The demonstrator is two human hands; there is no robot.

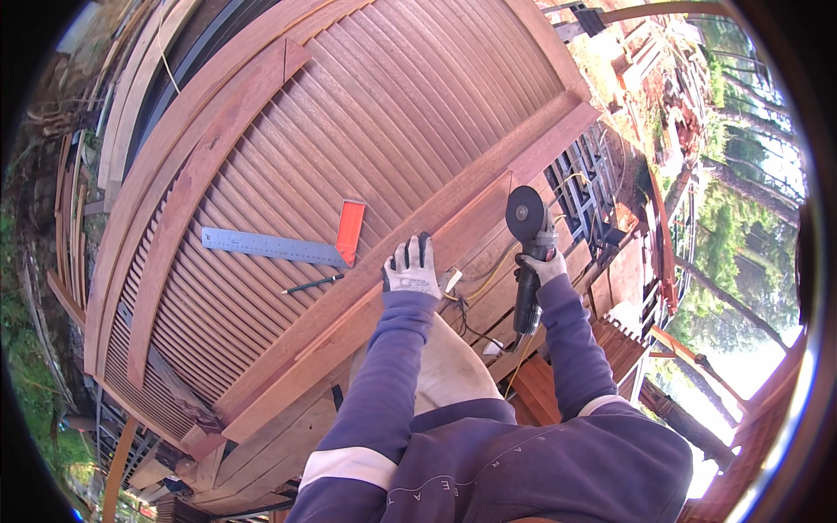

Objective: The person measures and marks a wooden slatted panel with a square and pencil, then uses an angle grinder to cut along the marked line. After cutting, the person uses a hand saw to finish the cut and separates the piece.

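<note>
My gloved right hand point(547, 264) is wrapped round an angle grinder point(528, 301) with a black body. Its dark round disc point(525, 213) points away from me, beside the near edge of a slatted wooden panel point(375, 105). Resting on the panel's near frame rail is my left hand point(411, 268), in a grey glove with dark fingertips, fingers stretched out and apart. Just beyond it on the slats lies a try square with a steel blade point(270, 245) and an orange handle point(350, 231). A dark pencil point(312, 284) lies closer to me.
A loose wooden board point(205, 187) lies across the panel's left side. A yellow cord point(497, 272) and dark cables run below the near rail. Stacked planks point(545, 388) stand at my right, and black metal racks point(580, 187) beyond the grinder. Trees point(758, 209) rise at the far right.
</note>
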